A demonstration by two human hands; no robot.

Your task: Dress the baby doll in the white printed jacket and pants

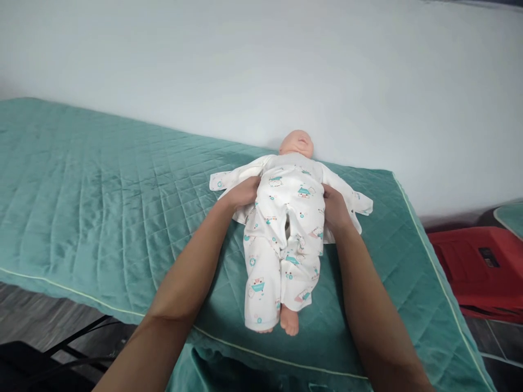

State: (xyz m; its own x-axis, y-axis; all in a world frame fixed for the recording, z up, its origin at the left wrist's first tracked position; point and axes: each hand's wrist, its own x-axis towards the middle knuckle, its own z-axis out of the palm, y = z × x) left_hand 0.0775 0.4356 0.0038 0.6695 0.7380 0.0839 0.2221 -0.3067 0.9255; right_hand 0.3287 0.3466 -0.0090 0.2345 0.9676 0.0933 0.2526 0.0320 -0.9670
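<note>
A baby doll (pixel 297 143) lies on its back on a green quilted cover (pixel 102 201), head toward the wall, bare feet toward me. It wears a white romper (pixel 286 228) with small teal and pink prints. My left hand (pixel 244 191) grips the doll's side under its arm on the left. My right hand (pixel 334 206) holds the opposite side of the torso, fingers tucked round the cloth. Both hands press against the romper; their fingertips are partly hidden behind the body.
The green cover lies over a bed or table whose front edge (pixel 229 340) runs close to me. A white wall (pixel 261 65) stands right behind the doll. A red box (pixel 478 267) sits on the floor at the right. Dark floor shows at lower left.
</note>
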